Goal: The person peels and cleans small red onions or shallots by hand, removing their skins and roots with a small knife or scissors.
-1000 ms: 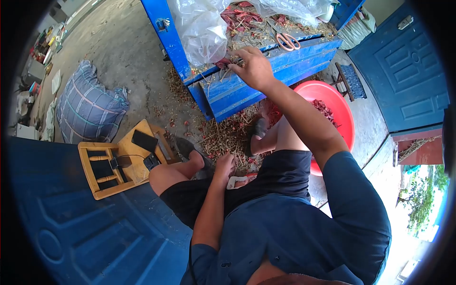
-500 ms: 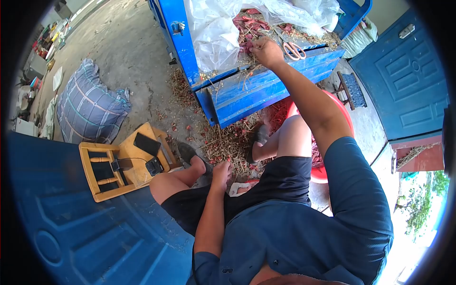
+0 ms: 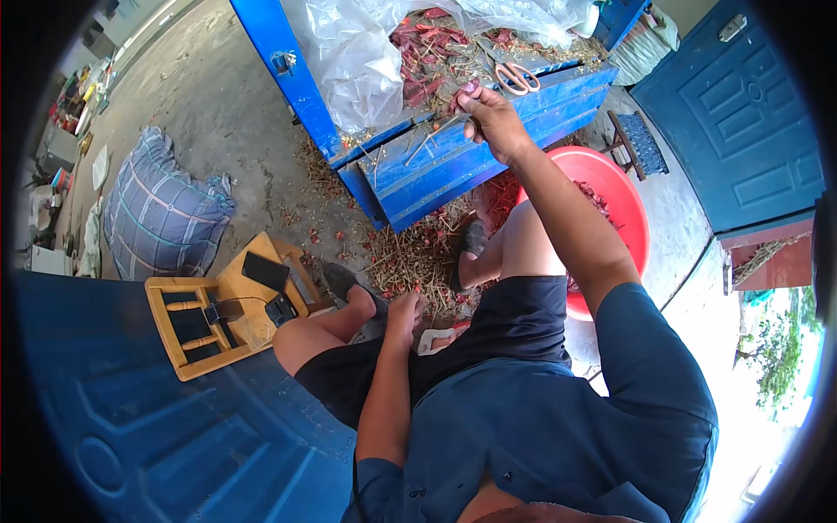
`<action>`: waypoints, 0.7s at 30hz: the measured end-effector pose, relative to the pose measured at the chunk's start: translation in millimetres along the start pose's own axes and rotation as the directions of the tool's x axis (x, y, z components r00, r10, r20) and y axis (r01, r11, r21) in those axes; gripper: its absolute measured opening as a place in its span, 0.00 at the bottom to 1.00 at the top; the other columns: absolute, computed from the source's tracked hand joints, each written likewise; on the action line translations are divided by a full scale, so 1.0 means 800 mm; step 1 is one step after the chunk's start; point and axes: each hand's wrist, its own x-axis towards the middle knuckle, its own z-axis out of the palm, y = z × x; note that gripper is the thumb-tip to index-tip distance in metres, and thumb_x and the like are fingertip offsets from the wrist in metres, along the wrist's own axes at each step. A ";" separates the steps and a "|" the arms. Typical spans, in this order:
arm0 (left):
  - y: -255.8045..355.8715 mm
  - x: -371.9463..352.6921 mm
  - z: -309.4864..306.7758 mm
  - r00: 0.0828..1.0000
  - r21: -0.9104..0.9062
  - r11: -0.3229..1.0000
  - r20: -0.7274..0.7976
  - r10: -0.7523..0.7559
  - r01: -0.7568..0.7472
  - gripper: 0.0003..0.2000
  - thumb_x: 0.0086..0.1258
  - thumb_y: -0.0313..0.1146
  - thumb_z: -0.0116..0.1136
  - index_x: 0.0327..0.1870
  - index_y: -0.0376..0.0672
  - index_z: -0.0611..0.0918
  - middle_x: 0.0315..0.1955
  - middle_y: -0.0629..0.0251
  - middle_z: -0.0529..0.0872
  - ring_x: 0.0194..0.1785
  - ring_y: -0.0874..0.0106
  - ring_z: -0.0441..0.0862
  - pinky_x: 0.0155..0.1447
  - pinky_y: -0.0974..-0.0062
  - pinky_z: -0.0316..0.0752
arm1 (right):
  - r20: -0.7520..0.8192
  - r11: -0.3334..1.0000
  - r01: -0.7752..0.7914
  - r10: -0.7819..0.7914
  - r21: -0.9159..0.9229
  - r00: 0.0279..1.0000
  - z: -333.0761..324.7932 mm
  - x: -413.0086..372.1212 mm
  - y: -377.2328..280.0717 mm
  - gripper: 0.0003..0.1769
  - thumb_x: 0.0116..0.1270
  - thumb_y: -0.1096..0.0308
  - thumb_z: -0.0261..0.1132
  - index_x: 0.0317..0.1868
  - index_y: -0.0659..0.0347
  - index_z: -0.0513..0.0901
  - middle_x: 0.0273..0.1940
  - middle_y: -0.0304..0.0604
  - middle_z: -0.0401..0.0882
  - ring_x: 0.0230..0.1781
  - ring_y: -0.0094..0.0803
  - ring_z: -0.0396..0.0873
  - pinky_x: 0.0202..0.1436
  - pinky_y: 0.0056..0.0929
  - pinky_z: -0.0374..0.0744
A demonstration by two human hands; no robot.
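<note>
Above the front edge of the blue cart bed (image 3: 506, 131), my right hand (image 3: 497, 122) pinches what looks like a dried red chili pepper (image 3: 466, 90) with a thin stalk. More of these wrinkled red pods (image 3: 427, 48) lie behind it on the bed, beside crumpled clear plastic (image 3: 357, 70). Scissors (image 3: 517, 78) with pinkish handles rest just right of my fingers. My left hand (image 3: 404, 315) is closed in front of my lap, over the littered floor; whatever its fingers hold is hidden.
A red basin (image 3: 641, 205) holding red pods stands by my right leg. Stalks (image 3: 427, 261) and red bits litter the floor between my feet. At left are a wooden chair (image 3: 248, 318) with a phone (image 3: 265, 271) and a plaid sack (image 3: 166, 213). A small stool (image 3: 641, 144) stands right.
My right hand has lifted from the pile, toward me, with a red pod in its fingers. The left hand stays low and closed. The view has shifted slightly.
</note>
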 end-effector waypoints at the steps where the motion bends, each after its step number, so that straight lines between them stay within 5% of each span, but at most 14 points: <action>1: -0.003 -0.002 -0.001 1.000 0.009 1.000 -0.003 0.001 -0.001 0.09 0.70 0.37 0.52 0.32 0.44 0.81 0.15 0.80 0.67 0.13 0.86 0.58 0.17 0.83 0.50 | 0.048 0.998 -0.054 0.053 0.028 0.997 0.002 -0.014 0.006 0.06 0.75 0.62 0.62 0.43 0.55 0.81 0.34 0.32 0.84 0.21 0.16 0.76 0.21 0.16 0.70; 6: -0.005 -0.004 0.002 1.000 0.018 0.999 0.009 -0.030 0.030 0.09 0.69 0.36 0.51 0.31 0.44 0.81 0.15 0.80 0.67 0.13 0.85 0.57 0.17 0.82 0.49 | 0.339 0.937 -0.180 0.280 -0.298 0.898 0.016 -0.118 0.092 0.12 0.67 0.63 0.68 0.46 0.59 0.82 0.34 0.35 0.84 0.26 0.20 0.77 0.28 0.22 0.75; 7: -0.009 -0.001 0.000 0.999 0.050 0.999 0.035 -0.018 0.017 0.09 0.70 0.37 0.51 0.32 0.44 0.79 0.14 0.79 0.65 0.13 0.84 0.57 0.17 0.81 0.49 | 0.353 0.834 -0.134 0.365 -0.535 0.861 0.027 -0.149 0.090 0.13 0.62 0.64 0.70 0.44 0.60 0.84 0.33 0.41 0.84 0.27 0.30 0.81 0.33 0.32 0.79; 9: -0.010 -0.001 0.002 1.000 0.058 0.998 0.029 -0.012 0.010 0.09 0.70 0.37 0.51 0.32 0.45 0.80 0.13 0.79 0.65 0.13 0.84 0.57 0.17 0.81 0.48 | 0.563 0.702 0.212 0.316 -0.680 0.764 0.035 -0.201 0.126 0.13 0.58 0.64 0.69 0.43 0.56 0.87 0.36 0.49 0.85 0.36 0.47 0.84 0.43 0.43 0.79; 11: -0.017 0.004 -0.003 0.999 0.048 0.998 0.028 -0.040 0.039 0.07 0.69 0.37 0.52 0.32 0.48 0.80 0.14 0.78 0.66 0.13 0.83 0.60 0.16 0.81 0.52 | 0.768 0.747 0.336 0.347 -0.574 0.539 0.041 -0.235 0.184 0.09 0.62 0.66 0.68 0.42 0.58 0.86 0.38 0.48 0.85 0.41 0.46 0.83 0.47 0.41 0.79; 13: -0.021 0.005 -0.001 1.000 0.034 0.999 -0.006 -0.020 0.020 0.07 0.69 0.37 0.53 0.32 0.48 0.80 0.15 0.77 0.69 0.14 0.82 0.65 0.16 0.80 0.57 | 0.800 0.708 0.417 0.363 -0.570 0.479 0.061 -0.268 0.188 0.09 0.63 0.65 0.68 0.42 0.56 0.87 0.42 0.46 0.83 0.45 0.45 0.82 0.49 0.42 0.79; 14: -0.024 0.005 -0.001 0.999 0.015 1.000 -0.036 -0.011 0.011 0.06 0.69 0.37 0.54 0.33 0.48 0.81 0.17 0.75 0.72 0.15 0.80 0.69 0.16 0.80 0.61 | 0.800 0.708 0.419 0.356 -0.568 0.483 0.069 -0.279 0.187 0.09 0.63 0.65 0.68 0.42 0.56 0.87 0.42 0.46 0.83 0.45 0.45 0.82 0.49 0.42 0.79; 16: -0.048 0.034 -0.026 1.000 -0.054 0.998 0.005 0.008 -0.007 0.07 0.68 0.38 0.56 0.36 0.45 0.82 0.23 0.69 0.80 0.19 0.75 0.77 0.17 0.77 0.67 | 0.841 0.770 0.523 0.034 -0.366 0.540 0.083 -0.295 0.170 0.09 0.64 0.63 0.67 0.41 0.56 0.87 0.47 0.44 0.81 0.48 0.44 0.81 0.50 0.42 0.78; 19: -0.036 0.022 -0.035 0.999 -0.116 0.992 -0.010 -0.045 0.044 0.10 0.69 0.39 0.57 0.39 0.43 0.84 0.31 0.63 0.85 0.26 0.73 0.82 0.23 0.75 0.73 | 0.837 0.768 0.519 0.039 -0.375 0.546 0.090 -0.298 0.175 0.10 0.66 0.61 0.66 0.43 0.55 0.85 0.48 0.42 0.80 0.48 0.44 0.81 0.49 0.41 0.79; 20: -0.036 0.020 -0.040 0.916 0.389 0.836 0.065 0.395 -0.388 0.08 0.69 0.36 0.56 0.35 0.42 0.83 0.29 0.65 0.83 0.28 0.72 0.82 0.27 0.73 0.74 | 0.833 0.780 0.485 0.080 -0.394 0.547 0.092 -0.296 0.177 0.10 0.67 0.61 0.65 0.43 0.55 0.84 0.47 0.42 0.80 0.48 0.44 0.81 0.49 0.41 0.79; 21: -0.042 0.021 -0.045 0.672 0.710 0.291 0.336 0.660 -0.641 0.08 0.69 0.34 0.55 0.32 0.41 0.82 0.28 0.66 0.82 0.30 0.72 0.81 0.31 0.71 0.75 | 0.833 0.782 0.485 0.078 -0.392 0.548 0.094 -0.295 0.179 0.10 0.67 0.61 0.65 0.43 0.55 0.84 0.47 0.42 0.80 0.48 0.44 0.81 0.49 0.41 0.79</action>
